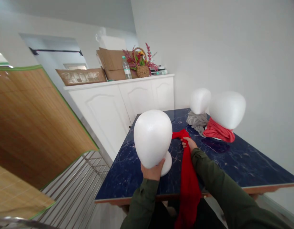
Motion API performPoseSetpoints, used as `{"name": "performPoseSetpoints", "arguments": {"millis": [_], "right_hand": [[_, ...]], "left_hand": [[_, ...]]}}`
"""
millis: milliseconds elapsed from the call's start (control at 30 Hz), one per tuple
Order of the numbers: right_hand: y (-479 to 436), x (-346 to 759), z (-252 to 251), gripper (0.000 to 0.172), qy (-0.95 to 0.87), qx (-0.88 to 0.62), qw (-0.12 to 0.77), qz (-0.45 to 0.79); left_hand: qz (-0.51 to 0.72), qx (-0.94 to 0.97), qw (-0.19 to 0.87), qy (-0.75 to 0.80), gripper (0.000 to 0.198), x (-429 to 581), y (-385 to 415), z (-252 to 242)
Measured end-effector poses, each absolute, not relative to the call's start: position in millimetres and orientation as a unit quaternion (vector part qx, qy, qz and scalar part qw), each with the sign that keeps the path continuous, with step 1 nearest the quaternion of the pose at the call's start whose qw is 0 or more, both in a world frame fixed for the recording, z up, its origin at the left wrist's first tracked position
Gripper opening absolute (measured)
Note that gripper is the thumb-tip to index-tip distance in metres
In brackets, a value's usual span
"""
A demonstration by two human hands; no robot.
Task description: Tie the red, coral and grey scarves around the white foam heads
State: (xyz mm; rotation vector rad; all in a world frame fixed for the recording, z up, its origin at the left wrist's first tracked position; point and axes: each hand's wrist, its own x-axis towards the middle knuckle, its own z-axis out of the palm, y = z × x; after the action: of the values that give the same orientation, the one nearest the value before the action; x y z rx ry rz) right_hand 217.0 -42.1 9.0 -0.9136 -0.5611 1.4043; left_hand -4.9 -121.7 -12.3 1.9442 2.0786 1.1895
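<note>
A white foam mannequin head (153,136) stands on a round white base near the front of the dark blue marbled table (124,178). My left hand (153,170) is closed around its neck, just under the chin; part of the fingers is hidden behind it. To the right, my right hand (189,144) grips a bright red scarf (188,184). One part of the scarf lies on the table toward the head, and the long part hangs over the table's front edge.
Two more white mannequin heads (227,109) stand at the back right, one with a coral scarf (219,130) around its neck, the other with a grey scarf (197,121). A white cabinet (101,105) is behind, a metal rack (75,187) at left.
</note>
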Motion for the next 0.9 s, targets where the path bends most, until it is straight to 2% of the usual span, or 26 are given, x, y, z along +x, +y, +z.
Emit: {"name": "performPoseSetpoints", "arguments": {"millis": [167, 267, 333, 400, 467, 567, 600, 633, 700, 767, 833, 900], "right_hand": [[-105.3, 221.8, 16.2, 0.015, -0.245, -0.345, 0.583, 0.694], [-166.6, 229.8, -1.7, 0.016, -0.222, -0.173, 0.566, 0.775], [-210.5, 236.5, -16.9, 0.021, -0.217, -0.062, 0.507, 0.832], [-251.1, 240.8, -25.2, 0.026, -0.236, -0.023, 0.437, 0.868], [-285.1, 239.6, -21.5, 0.031, -0.26, -0.023, 0.39, 0.883], [-319.3, 227.1, 3.5, 0.029, -0.293, -0.088, 0.387, 0.87], [-326.1, 221.6, 14.0, 0.034, -0.308, -0.114, 0.378, 0.866], [-330.8, 216.4, 24.4, 0.045, -0.324, -0.134, 0.361, 0.864], [-335.6, 209.1, 42.8, 0.067, -0.361, -0.141, 0.302, 0.871], [-337.4, 207.8, 56.7, 0.079, -0.386, -0.127, 0.258, 0.876], [-338.6, 212.2, 66.1, 0.084, -0.396, -0.135, 0.263, 0.869], [-340.3, 219.7, 70.9, 0.081, -0.394, -0.148, 0.298, 0.857]], "left_hand": [[0.406, 0.605, 0.031, 0.684, 0.075, 7.1, -136.1, -9.0], [0.466, 0.597, 0.029, 0.652, 0.088, 1.2, -161.4, -7.7], [0.508, 0.604, 0.024, 0.614, 0.086, -5.1, -190.1, -8.5], [0.523, 0.633, 0.048, 0.569, 0.075, -8.6, -224.9, -8.2], [0.495, 0.696, 0.109, 0.508, 0.069, -6.3, -257.7, -4.4], [0.383, 0.821, 0.207, 0.369, 0.082, 6.2, -286.3, 7.2], [0.344, 0.851, 0.23, 0.323, 0.084, 11.1, -289.2, 11.3], [0.315, 0.871, 0.248, 0.284, 0.08, 15.4, -289.4, 15.0], [0.291, 0.886, 0.272, 0.238, 0.056, 20.6, -285.7, 21.3], [0.288, 0.886, 0.29, 0.219, 0.041, 19.0, -282.4, 27.9], [0.293, 0.876, 0.309, 0.228, 0.041, 10.3, -283.3, 36.7], [0.303, 0.853, 0.331, 0.265, 0.035, -3.4, -288.1, 46.8]]}}
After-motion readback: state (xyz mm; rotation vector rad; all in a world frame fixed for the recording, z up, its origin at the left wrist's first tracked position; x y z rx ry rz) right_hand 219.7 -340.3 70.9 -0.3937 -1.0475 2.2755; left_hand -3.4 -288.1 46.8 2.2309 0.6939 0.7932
